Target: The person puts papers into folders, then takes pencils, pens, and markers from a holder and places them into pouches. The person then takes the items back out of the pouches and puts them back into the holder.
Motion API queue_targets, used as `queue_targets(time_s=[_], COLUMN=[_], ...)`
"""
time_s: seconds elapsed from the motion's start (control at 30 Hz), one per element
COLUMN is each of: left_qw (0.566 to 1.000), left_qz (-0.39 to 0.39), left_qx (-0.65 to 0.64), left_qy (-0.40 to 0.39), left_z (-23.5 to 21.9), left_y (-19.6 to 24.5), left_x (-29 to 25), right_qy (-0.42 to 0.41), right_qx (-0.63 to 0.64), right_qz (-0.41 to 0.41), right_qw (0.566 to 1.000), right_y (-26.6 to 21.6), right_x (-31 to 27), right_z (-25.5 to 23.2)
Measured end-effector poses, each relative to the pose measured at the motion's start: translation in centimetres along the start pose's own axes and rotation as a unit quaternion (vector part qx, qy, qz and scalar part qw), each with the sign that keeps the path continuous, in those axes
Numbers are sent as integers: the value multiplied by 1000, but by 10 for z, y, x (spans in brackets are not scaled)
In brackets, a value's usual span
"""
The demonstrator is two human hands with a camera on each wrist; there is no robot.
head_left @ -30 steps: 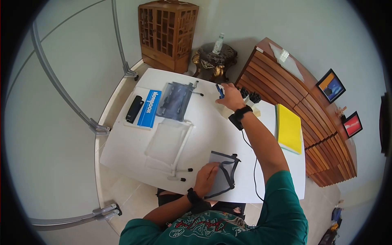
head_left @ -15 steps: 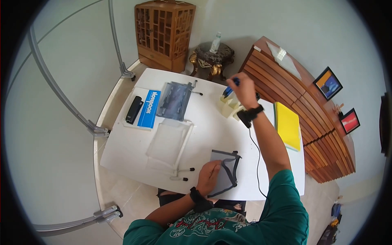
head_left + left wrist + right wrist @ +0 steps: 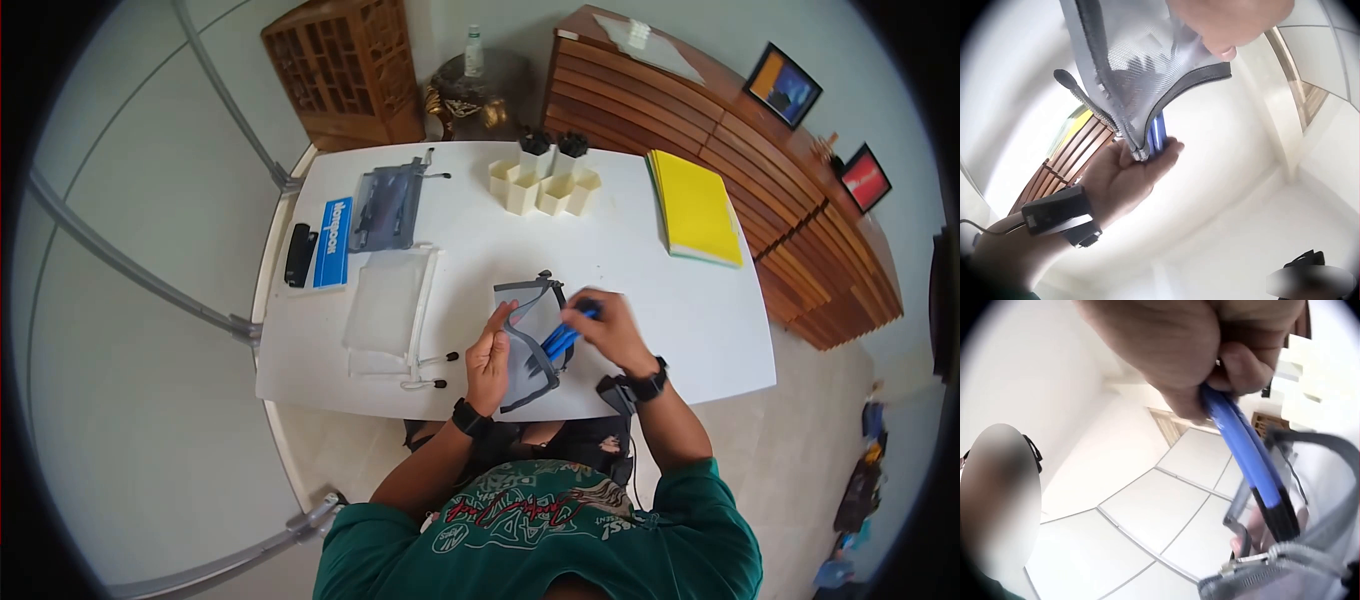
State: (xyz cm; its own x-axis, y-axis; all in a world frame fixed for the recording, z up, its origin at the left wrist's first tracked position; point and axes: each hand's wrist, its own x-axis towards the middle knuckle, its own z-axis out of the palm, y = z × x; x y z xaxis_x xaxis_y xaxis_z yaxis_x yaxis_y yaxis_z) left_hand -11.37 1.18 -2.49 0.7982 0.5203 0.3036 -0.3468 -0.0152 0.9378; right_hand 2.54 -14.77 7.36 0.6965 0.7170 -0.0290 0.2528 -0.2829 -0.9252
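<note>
Blue pens point(image 3: 560, 340) with dark ends are pinched in the right hand point(image 3: 609, 330), their lower ends at the open mouth of a grey mesh zip pouch point(image 3: 522, 378). In the right wrist view the blue pens point(image 3: 1244, 450) slant down from the fingers into the pouch opening point(image 3: 1329, 537). The left hand point(image 3: 488, 365) holds the pouch by its left side, thumb toward the mesh. Seen from the left wrist, the pouch point(image 3: 1141, 56) hangs with its zip apart, and the right hand point(image 3: 1122, 181) is beyond it.
Cream hexagonal holders point(image 3: 540, 190) with black items stand at the back. Left lie a white mesh pouch point(image 3: 385, 305), a dark pouch point(image 3: 385, 207), a blue notebook point(image 3: 332, 245) and a black stapler point(image 3: 299, 255). A yellow folder point(image 3: 695, 208) lies at the right.
The right hand has come from the holders down to the grey pouch with the blue pens. The left hand still holds the pouch. The head view has shifted.
</note>
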Motion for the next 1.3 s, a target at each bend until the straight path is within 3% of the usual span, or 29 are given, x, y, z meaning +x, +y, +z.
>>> queue_targets(time_s=[0.03,0.07,0.13,0.27,0.3,0.33,0.37,0.4,0.47,0.53,0.6,0.67,0.8,0.83,0.9,1.03,1.1,1.23,1.3], left_qw=[1000,999,998,995,985,969,926,926,837,831,830,806,778,797,820,833,843,827,808], left_qz=[-1,4,6,15,33,51,94,91,177,179,150,184,250,257,314,306,286,283,325], left_qx=[5,24,47,76,154,231,346,348,484,487,461,492,513,486,428,416,411,428,432], left_qy=[-13,-25,-41,-67,-71,-76,-116,-116,-185,-200,-275,-272,-261,-250,-215,-198,-197,-229,-235], left_z=[1,2,3,6,9,10,8,7,9,17,28,31,30,29,29,23,20,7,1], left_y=[2,5,2,1,4,6,10,16,30,45,55,45,33,30,37,47,54,70,80], left_x=[2,2,-2,-2,-3,-4,-6,-10,-21,-34,-44,-47,-46,-50,-44,-45,-43,-40,-40], right_qy=[-87,-125,-91,-78,-48,-18,55,53,163,103,42,20,1,4,-49,-37,-63,-75,-16], right_qx=[55,110,153,156,112,67,54,56,-156,-160,-160,-183,-107,-106,53,182,276,224,221], right_qz=[89,104,24,10,1,-9,-25,-24,-94,-71,-49,-130,-123,-126,-14,-49,36,5,-39], right_qw=[991,980,984,985,993,998,997,997,970,979,985,974,987,986,997,981,958,972,974], right_y=[0,4,36,66,74,67,61,57,58,48,48,50,54,55,56,70,61,43,41], right_x=[4,7,10,0,-6,-12,-25,-37,-59,-82,-98,-106,-106,-107,-107,-103,-106,-101,-96], right_z=[6,14,30,28,24,23,21,19,12,5,9,15,22,23,26,45,48,43,45])
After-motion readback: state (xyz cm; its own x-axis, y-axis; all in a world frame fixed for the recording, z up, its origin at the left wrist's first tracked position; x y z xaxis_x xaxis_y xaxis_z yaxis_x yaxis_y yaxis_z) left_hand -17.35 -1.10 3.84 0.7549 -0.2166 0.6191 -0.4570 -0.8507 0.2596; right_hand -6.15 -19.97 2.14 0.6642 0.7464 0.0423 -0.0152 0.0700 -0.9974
